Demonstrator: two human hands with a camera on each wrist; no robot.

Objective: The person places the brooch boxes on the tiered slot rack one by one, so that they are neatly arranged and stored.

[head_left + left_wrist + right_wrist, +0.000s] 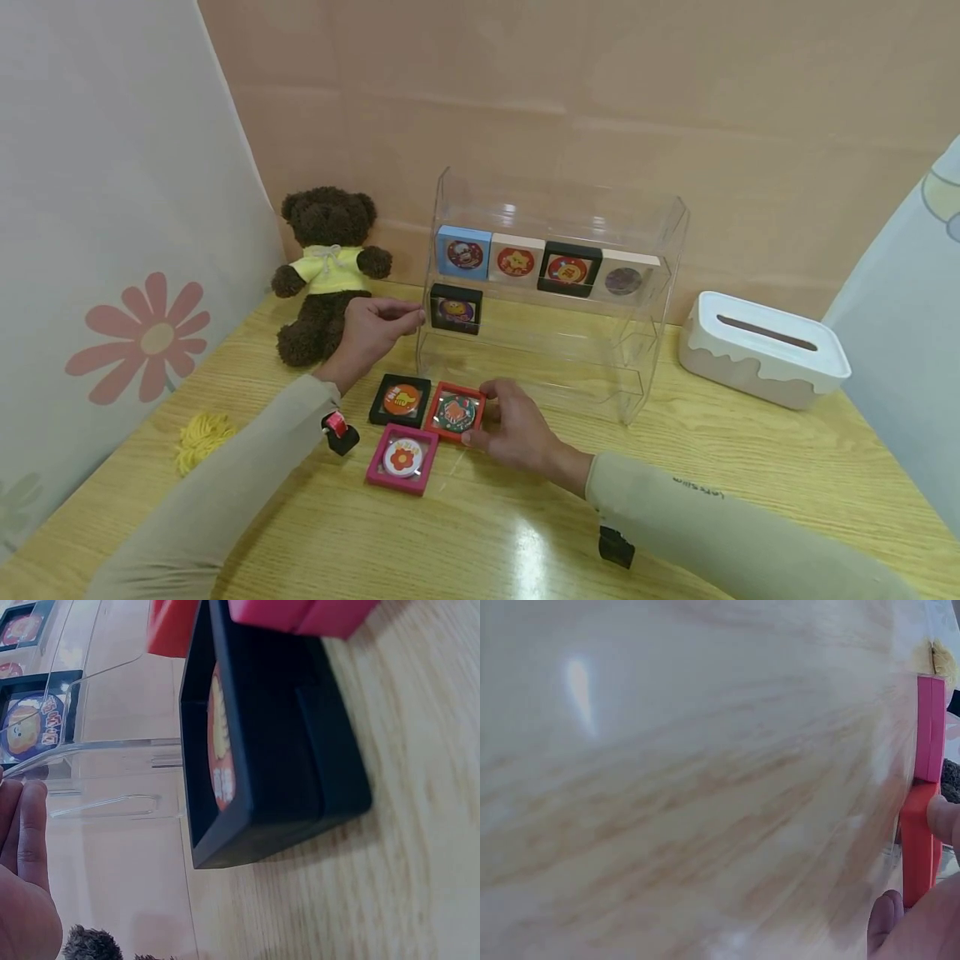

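Observation:
My left hand (378,327) is at the left side of a clear acrylic rack (555,350), fingertips right at its edge, beside a black square display frame (456,309) on the lower tier. In the left wrist view its fingers (31,832) look fairly straight. My right hand (517,425) grips a red frame (456,412) by its right side, thumb at the near corner and fingers at the far one. The red frame lies on the table, next to a black frame (401,400) and a magenta frame (402,459), each with a round badge inside.
On the rack's upper tier stand a blue frame (463,252), a black frame (569,268) and two white ones. A brown teddy bear (330,267) sits at left, with yellow yarn (204,439) nearer. A white tissue box (761,350) is at right.

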